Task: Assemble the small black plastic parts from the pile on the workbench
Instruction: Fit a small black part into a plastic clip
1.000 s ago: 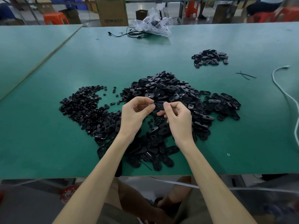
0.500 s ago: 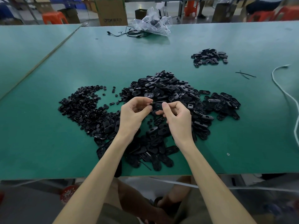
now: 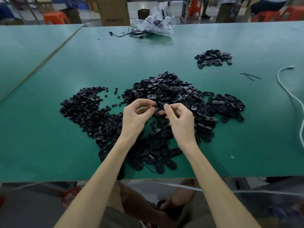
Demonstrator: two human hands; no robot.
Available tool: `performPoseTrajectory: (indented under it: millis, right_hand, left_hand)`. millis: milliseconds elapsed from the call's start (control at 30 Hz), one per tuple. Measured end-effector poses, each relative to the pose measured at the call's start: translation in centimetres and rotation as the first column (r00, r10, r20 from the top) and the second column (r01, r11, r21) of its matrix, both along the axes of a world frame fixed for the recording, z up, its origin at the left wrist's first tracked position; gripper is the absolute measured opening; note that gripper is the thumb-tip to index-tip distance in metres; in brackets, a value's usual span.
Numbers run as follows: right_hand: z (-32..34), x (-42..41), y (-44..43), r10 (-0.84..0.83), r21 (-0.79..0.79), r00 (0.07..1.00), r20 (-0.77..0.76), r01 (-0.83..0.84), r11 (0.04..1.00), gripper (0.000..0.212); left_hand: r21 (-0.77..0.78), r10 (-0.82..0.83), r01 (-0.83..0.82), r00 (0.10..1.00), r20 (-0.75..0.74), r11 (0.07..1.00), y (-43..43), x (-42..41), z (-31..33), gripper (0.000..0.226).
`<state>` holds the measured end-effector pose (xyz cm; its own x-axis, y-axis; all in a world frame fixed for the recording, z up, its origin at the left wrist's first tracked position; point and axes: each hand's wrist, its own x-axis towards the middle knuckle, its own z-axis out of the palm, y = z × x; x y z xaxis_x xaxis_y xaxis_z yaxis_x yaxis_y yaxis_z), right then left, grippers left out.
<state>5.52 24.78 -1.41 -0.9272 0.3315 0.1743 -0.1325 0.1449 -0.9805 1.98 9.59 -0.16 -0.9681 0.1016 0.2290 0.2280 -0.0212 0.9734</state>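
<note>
Head view, both hands raised just above the near side of the big pile of black oval parts (image 3: 172, 92) at the middle of the green desk (image 3: 49, 145). Left hand (image 3: 136, 119) and right hand (image 3: 179, 120) meet fingertip to fingertip, each pinching one small black oval part (image 3: 160, 105) between thumb and forefinger; remaining fingers curled. Whether it is one piece or two cannot be told. Heap of smaller round black pieces (image 3: 85, 109) lies left of the big pile, touching it at the near edge. Small separate pile (image 3: 213, 58) far right, well apart. Clear plastic bag (image 3: 156, 22) and black cable (image 3: 131, 32) at the far edge. White cable (image 3: 289, 94) along the right side.
</note>
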Motion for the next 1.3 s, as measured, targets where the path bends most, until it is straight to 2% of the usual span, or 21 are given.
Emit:
performPoseTrajectory:
  millis: [433, 1300]
  right_hand:
    - [0.0, -0.02, 0.22, 0.01, 0.008, 0.999, -0.038, -0.01, 1.0, 0.016]
    - [-0.05, -0.17, 0.35, 0.069, 0.048, 0.997, -0.044, -0.066, 0.997, 0.009]
  left_hand:
    - [-0.068, 0.021, -0.018, 0.998, 0.051, 0.998, 0.23, 0.03, 0.0, 0.026]
    - [-0.198, 0.094, -0.095, 0.995, -0.018, 0.976, 0.38, 0.32, -0.05, 0.023]
